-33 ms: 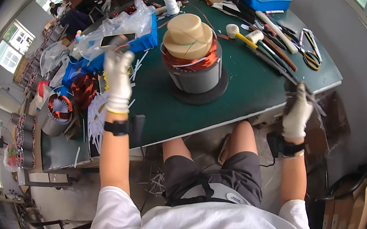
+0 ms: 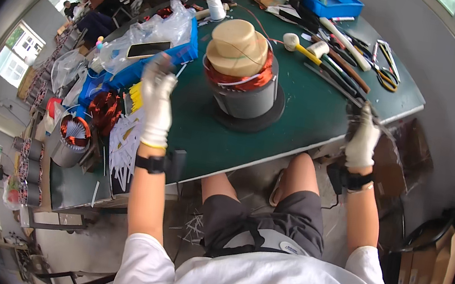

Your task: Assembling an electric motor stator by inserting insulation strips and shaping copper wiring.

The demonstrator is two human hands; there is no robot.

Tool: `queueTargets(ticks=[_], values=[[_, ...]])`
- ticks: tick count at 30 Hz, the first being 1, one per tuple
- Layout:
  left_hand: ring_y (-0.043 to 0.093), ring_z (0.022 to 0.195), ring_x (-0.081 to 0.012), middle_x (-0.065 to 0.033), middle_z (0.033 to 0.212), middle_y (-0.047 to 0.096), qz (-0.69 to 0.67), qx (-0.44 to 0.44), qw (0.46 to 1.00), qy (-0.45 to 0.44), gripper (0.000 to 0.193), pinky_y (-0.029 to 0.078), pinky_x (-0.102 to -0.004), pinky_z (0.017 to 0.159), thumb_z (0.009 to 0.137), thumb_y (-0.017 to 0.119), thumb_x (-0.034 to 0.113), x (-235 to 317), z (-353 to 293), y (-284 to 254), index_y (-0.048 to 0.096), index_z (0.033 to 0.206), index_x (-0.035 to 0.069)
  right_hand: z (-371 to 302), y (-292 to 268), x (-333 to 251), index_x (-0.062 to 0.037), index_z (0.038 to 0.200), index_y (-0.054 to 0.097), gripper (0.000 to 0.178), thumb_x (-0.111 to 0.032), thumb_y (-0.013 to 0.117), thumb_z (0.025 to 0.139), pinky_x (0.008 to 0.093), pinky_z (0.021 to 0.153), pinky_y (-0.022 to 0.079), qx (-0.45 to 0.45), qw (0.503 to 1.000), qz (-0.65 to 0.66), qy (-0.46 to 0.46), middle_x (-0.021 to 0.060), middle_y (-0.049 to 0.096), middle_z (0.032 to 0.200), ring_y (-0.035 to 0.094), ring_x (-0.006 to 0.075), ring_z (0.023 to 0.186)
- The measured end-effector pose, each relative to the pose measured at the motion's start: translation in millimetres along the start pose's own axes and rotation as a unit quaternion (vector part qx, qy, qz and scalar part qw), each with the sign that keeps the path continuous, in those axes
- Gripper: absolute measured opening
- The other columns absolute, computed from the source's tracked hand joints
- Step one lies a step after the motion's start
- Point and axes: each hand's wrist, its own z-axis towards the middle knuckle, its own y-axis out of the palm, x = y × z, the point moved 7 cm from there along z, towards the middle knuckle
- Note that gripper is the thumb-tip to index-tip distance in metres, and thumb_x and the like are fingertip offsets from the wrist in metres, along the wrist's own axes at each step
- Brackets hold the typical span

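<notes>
At upper centre of the frame, a grey metal cylinder (image 2: 246, 104) stands upright on a round black base (image 2: 268, 123), itself on the dark green counter (image 2: 312, 116). Reddish copper windings (image 2: 254, 82) ring its top; a stepped cream-coloured block (image 2: 235, 47) sits above them. Neither hand touches the assembly.

Left of it: the left hand (image 2: 159, 94), white-gloved, raised near a blue plastic bin (image 2: 188, 46) containing clear plastic bagging (image 2: 162, 27), with a black-screened phone (image 2: 147, 50) on top. Left grip: cannot tell (fingers motion-blurred).

Right of frame centre: the right hand (image 2: 364, 132), in a white glove with dark finger ends, at the counter's front edge beside the lower ends of several long dark-handled tools (image 2: 341, 78). Right grip: holding or not, cannot tell (dark fingers merge with dark items).

Upper right: orange-handled scissors (image 2: 387, 81); yellow-handled mallet (image 2: 291, 41). Lower left of bin: white strips (image 2: 125, 139), loosely heaped.
</notes>
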Motion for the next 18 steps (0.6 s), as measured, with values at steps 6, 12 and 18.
queueTargets(ticks=[6,12,18], values=[[0.036,0.141,-0.0328,-0.0240,0.152,0.033,0.242,-0.152,0.953,0.097,0.107,0.030,-0.0414,0.117,0.077,0.084,0.034,-45.0,-63.0,49.5,0.019,0.154,-0.004,51.3,44.4,127.8,-0.0048,0.124,0.058,0.031,-0.023,0.062,0.099,0.0388,0.086,0.055,0.024,0.945,0.093,0.313,0.0144,0.064,0.106,0.063,0.0242,0.086],[0.035,0.141,-0.0338,-0.0265,0.152,0.031,0.172,-0.141,0.967,0.120,0.117,0.029,-0.0418,0.117,0.078,0.083,0.040,-3.0,-14.2,91.5,0.008,0.154,-0.007,-16.8,169.2,57.5,0.0018,0.135,0.054,0.046,-0.011,0.065,0.092,0.0326,0.095,0.047,-0.313,0.926,-0.170,0.127,0.0092,0.062,0.118,0.059,0.0212,0.107],[0.042,0.135,-0.0283,-0.0201,0.147,0.041,0.010,-0.104,0.987,0.125,0.076,0.030,-0.0408,0.115,0.101,0.051,0.045,-18.5,20.2,96.4,0.025,0.152,-0.006,-61.5,291.2,20.2,0.0003,0.137,0.050,0.073,-0.023,0.080,0.074,0.0425,0.107,0.040,-0.551,0.682,-0.404,-0.261,0.0240,0.058,0.128,0.053,0.0394,0.123]])
